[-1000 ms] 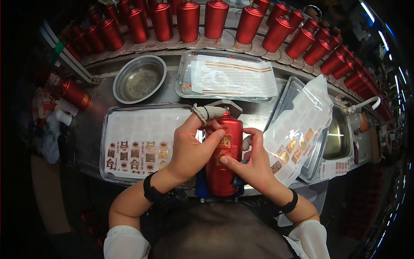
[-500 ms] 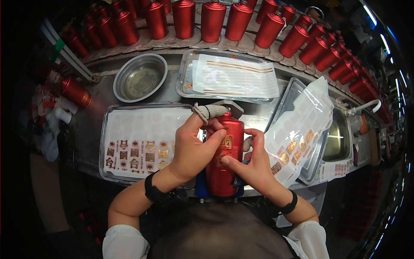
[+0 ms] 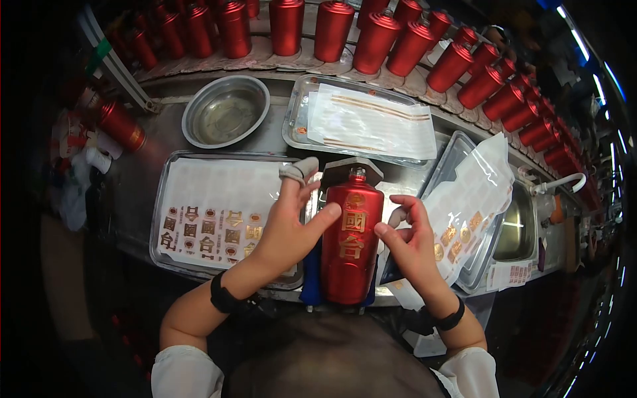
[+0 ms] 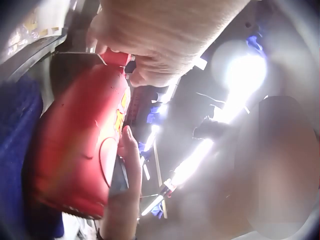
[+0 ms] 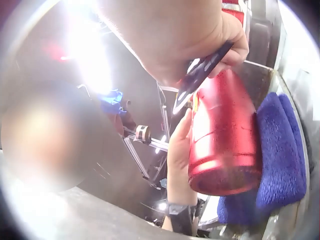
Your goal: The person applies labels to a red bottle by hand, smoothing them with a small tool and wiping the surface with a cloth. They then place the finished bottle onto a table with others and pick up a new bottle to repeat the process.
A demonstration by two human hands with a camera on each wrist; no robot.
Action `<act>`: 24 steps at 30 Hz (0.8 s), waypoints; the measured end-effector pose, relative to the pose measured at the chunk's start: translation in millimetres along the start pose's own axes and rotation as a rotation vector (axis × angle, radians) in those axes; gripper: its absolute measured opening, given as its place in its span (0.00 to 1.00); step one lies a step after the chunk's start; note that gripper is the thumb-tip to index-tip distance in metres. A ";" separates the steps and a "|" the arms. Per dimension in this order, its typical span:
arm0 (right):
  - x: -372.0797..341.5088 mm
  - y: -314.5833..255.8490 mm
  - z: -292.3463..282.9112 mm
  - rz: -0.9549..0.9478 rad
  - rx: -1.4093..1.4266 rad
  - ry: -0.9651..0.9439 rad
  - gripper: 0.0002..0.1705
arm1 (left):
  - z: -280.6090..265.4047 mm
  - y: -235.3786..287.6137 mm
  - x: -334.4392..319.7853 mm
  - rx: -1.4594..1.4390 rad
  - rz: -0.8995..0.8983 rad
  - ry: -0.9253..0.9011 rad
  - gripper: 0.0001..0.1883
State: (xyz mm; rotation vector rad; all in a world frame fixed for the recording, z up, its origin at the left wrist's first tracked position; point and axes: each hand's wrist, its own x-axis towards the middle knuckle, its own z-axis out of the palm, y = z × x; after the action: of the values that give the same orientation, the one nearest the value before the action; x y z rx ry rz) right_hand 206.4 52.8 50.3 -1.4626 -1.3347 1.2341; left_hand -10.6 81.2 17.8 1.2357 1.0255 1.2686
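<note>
A red bottle (image 3: 353, 265) with gold characters on its front lies tilted back on a blue cloth (image 5: 282, 150), its neck away from me. At its left side is my left hand (image 3: 282, 229), fingers spread and thumb tip at the bottle's edge; a pale cloth cover (image 3: 300, 170) sits on the index finger. My right hand (image 3: 415, 249) is at the other side, thumb and forefinger parted near the bottle. In the right wrist view its curled fingers hold a dark flat tool (image 5: 205, 72) with a shiny edge.
On the left is a tray (image 3: 156, 249) with a sheet of gold character stickers. Behind are a metal bowl (image 3: 262, 116) and a tray (image 3: 292, 129) of striped sheets. A sticker sheet (image 3: 481, 176) lies over another tray at right, beside a sink (image 3: 517, 229). Red bottles (image 3: 286, 30) line the back.
Both hands have drawn back from the bottle's front, left hand leftward and right hand rightward, uncovering the gold characters. The bottles at the back have shifted along their row.
</note>
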 end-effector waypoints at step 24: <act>39.6 -5.1 11.9 -0.042 -0.176 0.023 0.29 | 11.7 10.4 -29.7 -0.111 -0.303 -0.316 0.48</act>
State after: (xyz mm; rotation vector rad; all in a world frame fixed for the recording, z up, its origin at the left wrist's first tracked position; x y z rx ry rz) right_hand 192.6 92.0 46.8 -1.5563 -1.4818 1.0925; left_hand -2.3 49.8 26.4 1.1045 0.8604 0.8535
